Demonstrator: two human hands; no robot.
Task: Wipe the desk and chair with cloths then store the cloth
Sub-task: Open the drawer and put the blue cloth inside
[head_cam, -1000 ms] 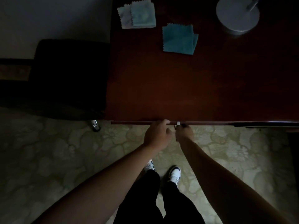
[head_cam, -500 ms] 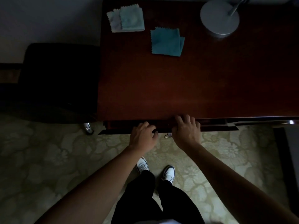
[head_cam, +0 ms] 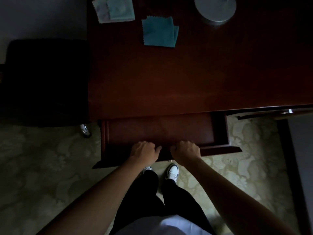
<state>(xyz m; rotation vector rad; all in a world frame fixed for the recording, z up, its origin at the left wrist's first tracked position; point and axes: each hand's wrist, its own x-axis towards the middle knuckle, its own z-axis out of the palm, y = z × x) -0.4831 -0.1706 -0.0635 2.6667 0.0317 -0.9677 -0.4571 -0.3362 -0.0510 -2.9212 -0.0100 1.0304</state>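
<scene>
Seen from above in dim light: a dark reddish wooden surface (head_cam: 169, 78) filling the upper middle and right of the frame. Near its far edge, at upper centre-left, a pale teal cloth (head_cam: 120, 8) lying partly over a greyish cloth (head_cam: 100, 11), the two touching. Just right of and below them, apart from both, a darker teal cloth (head_cam: 159, 32), folded, with zigzag edges. At the upper right, a round grey lamp base (head_cam: 215, 9), cut off by the top of the frame. Below the surface's near edge, at frame centre, a drawer (head_cam: 160, 129) pulled out, its inside showing only bare dark wood. On the drawer's front edge, side by side, left hand (head_cam: 144, 152) and right hand (head_cam: 185, 150), backs up, fingers (head_cam: 144, 144) curled over the front rim and gripping it, thumbs pointing toward each other with a small gap between. At the left of the frame, a black chair (head_cam: 45, 82) beside the surface, one shiny leg end (head_cam: 84, 130) showing at its lower right corner. Under everything, a pale floral carpet (head_cam: 42, 167). At lower centre, black trousers and white shoes (head_cam: 172, 172) below the drawer. At the right edge, a dark vertical strip, too dim to make out.
</scene>
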